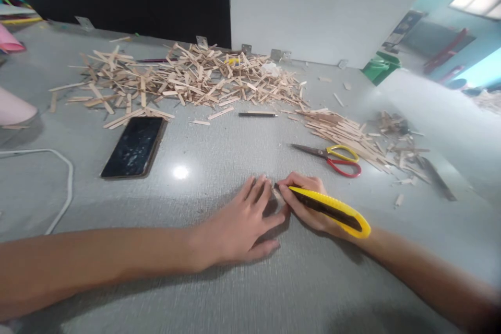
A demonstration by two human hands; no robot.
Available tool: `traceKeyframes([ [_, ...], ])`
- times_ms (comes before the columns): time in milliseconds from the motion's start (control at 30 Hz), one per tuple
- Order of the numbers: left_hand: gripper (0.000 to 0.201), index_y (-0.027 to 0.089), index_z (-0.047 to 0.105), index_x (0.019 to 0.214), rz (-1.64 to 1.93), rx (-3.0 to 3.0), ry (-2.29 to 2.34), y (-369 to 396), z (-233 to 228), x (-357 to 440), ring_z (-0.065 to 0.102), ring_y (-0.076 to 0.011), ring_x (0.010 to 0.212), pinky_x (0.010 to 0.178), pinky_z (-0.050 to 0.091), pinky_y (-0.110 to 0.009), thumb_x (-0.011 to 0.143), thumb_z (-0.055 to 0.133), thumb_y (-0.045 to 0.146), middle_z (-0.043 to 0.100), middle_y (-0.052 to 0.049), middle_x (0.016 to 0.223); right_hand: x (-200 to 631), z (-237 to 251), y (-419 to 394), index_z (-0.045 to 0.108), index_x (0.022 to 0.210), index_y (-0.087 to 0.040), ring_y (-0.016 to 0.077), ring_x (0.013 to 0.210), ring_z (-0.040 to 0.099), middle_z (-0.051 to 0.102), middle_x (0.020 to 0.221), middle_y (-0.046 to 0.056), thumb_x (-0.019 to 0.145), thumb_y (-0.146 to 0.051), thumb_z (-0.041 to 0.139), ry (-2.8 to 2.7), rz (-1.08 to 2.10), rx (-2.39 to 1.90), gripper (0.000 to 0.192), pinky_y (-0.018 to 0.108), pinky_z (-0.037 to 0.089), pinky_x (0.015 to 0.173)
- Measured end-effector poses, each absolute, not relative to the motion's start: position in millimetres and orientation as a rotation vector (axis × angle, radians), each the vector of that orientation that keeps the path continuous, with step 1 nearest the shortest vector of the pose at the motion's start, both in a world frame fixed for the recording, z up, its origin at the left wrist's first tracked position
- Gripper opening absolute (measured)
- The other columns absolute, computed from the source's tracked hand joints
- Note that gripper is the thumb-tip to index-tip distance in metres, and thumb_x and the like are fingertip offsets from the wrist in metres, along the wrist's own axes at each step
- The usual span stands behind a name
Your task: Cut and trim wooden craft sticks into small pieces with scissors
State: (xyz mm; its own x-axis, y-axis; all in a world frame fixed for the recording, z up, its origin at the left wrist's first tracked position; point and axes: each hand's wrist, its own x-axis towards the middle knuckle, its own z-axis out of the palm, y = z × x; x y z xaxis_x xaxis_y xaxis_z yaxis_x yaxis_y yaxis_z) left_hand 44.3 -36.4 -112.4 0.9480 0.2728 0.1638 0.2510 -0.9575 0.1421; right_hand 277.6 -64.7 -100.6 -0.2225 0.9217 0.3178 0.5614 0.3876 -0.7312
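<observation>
Right hand (308, 215) is pinching the yellow cutter (331, 209) near its tip; left hand (240, 227) is spread just beside it. Probably light, stiff, not slippery. I'd grip the ridged body, clear of the blade (276, 186).

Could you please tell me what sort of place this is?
It seems to be a craft work area, perhaps a workshop: a heap of wooden sticks and scissors lie on the table, and the right hand holds a yellow knife.
</observation>
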Motion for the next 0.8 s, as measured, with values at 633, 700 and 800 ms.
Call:
traceKeyframes([
  [633, 0.064, 0.012, 0.043, 0.159, 0.249, 3.115, 0.320, -30.7, -108.5, 44.4, 0.047, -0.0545, 0.149, 0.121, 0.034, -0.068, 0.108, 0.053, 0.049, 0.051, -0.034, 0.156, 279.1, -108.2, -65.9, 0.050, 0.079, -0.025, 0.0098, 0.048, 0.047, 0.050, 0.062, -0.007, 0.105, -0.022, 0.059, -1.980, 0.535, -1.203, 0.027, 0.026, 0.038, 0.051],
  [700, 0.063, 0.014, 0.044, 0.160, 0.266, 3.097, 0.330, -31.0, -109.7, 43.6, 0.045, -0.0518, 0.151, 0.124, 0.032, -0.067, 0.108, 0.053, 0.049, 0.049, -0.031, 0.159, 278.9, -107.4, -66.2, 0.050, 0.080, -0.025, 0.0099, 0.048, 0.047, 0.050, 0.062, -0.007, 0.104, -0.021, 0.058, -1.979, 0.530, -1.200, 0.026, 0.026, 0.038, 0.051],
  [800, 0.061, 0.016, 0.044, 0.160, 0.277, 3.075, 0.331, -31.1, -109.8, 42.6, 0.042, -0.0483, 0.154, 0.126, 0.029, -0.064, 0.109, 0.053, 0.048, 0.047, -0.027, 0.163, 279.4, -106.7, -67.1, 0.050, 0.080, -0.025, 0.0110, 0.048, 0.047, 0.051, 0.062, -0.006, 0.104, -0.020, 0.057, -1.983, 0.539, -1.199, 0.025, 0.027, 0.039, 0.051],
])
